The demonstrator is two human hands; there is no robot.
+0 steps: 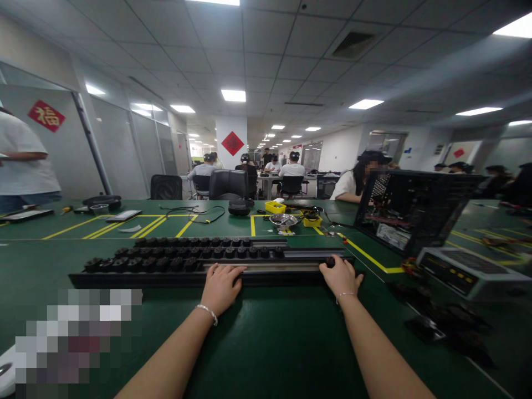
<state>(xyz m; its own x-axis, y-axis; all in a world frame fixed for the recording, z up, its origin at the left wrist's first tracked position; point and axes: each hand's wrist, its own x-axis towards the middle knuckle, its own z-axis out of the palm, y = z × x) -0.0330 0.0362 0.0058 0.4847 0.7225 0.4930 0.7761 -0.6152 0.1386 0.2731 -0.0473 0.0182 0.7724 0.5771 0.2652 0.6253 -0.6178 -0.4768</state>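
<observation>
Round black pieces (135,265) line the black rack (141,280) left of and beyond the left hand (222,285). The bench (282,349) beneath is green, with yellow lines (252,226) farther out; right of the right hand (343,277), a grey box (486,269) shows a black label (449,272).

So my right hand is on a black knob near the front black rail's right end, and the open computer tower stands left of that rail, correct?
Not quite: the head view shows the open computer tower to the right of the front black rail, not left. Your right hand is indeed on a black knob near the rail's right end.
</observation>
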